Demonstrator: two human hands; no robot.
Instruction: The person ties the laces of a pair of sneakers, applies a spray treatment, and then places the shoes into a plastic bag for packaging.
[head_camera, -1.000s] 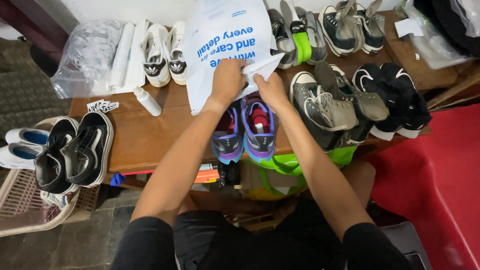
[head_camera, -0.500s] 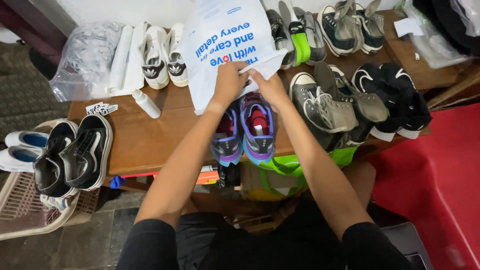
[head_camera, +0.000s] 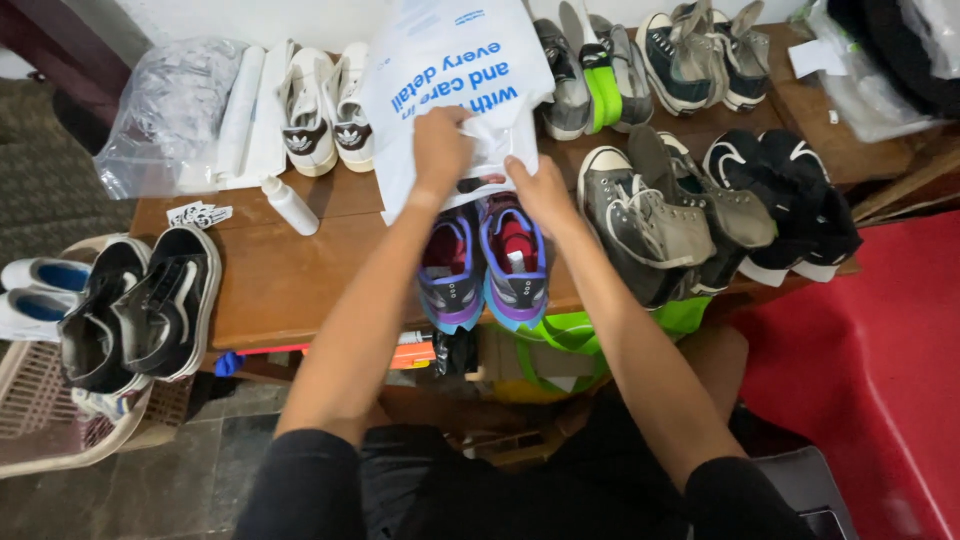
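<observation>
- Both hands were up at the mouth of the white plastic bag (head_camera: 455, 70), at the back middle of the wooden table (head_camera: 290, 285).
- The left hand (head_camera: 441, 148) was closed on the bag's lower edge, pinching a bunch of plastic; the right hand (head_camera: 541, 192) was curled narrow on the same edge just beside it, fingers tucked into the crumpled opening.
- Against half a second earlier, the left hand had climbed a touch higher on the bag and more plastic was gathered between the two hands; the bag itself had barely shifted.
- The purple and blue sneakers (head_camera: 483, 262) sat side by side at the front edge of the table, just below the hands, their toes under the bag's lower edge, unmoved. That put the work at opening the bag, with the pair not yet inside.
- Hard to make out: the sneakers' toes were hidden behind hands and plastic, and whether the bag's mouth was truly open could not be told.
- The grey high-tops (head_camera: 640, 225) lay just right of the right hand; the white bottle (head_camera: 290, 205) lay well left.
</observation>
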